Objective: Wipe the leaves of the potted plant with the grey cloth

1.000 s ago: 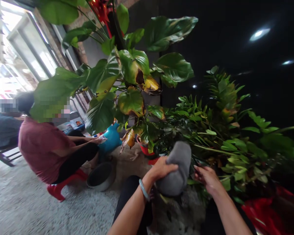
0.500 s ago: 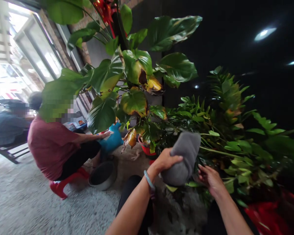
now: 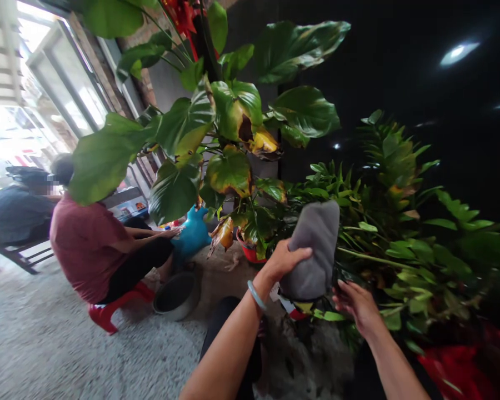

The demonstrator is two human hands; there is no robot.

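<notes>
My left hand (image 3: 289,260) grips a grey cloth (image 3: 314,244), thumb on its near face, and the cloth stands up in front of the dense green foliage (image 3: 404,250). A pale bangle (image 3: 256,295) circles the left wrist. Just right of the cloth, my right hand (image 3: 358,308) is at the edge of the leaves with its fingers bent together. Dark leaves lie at its fingertips, and what they pinch, if anything, is too dark to make out. A yellow-green leaf (image 3: 329,315) shows under the cloth.
A tall broad-leaved plant (image 3: 229,166) rises ahead from a red pot (image 3: 250,253). To the left, a person in a maroon shirt (image 3: 91,244) sits on a red stool (image 3: 104,316) beside a grey basin (image 3: 177,297) and a blue bag (image 3: 189,236). Red material (image 3: 454,369) lies at lower right.
My left hand has raised the grey cloth slightly, and it now stands more upright and flatter. A pale and red patch shows beneath it. My right hand has barely moved.
</notes>
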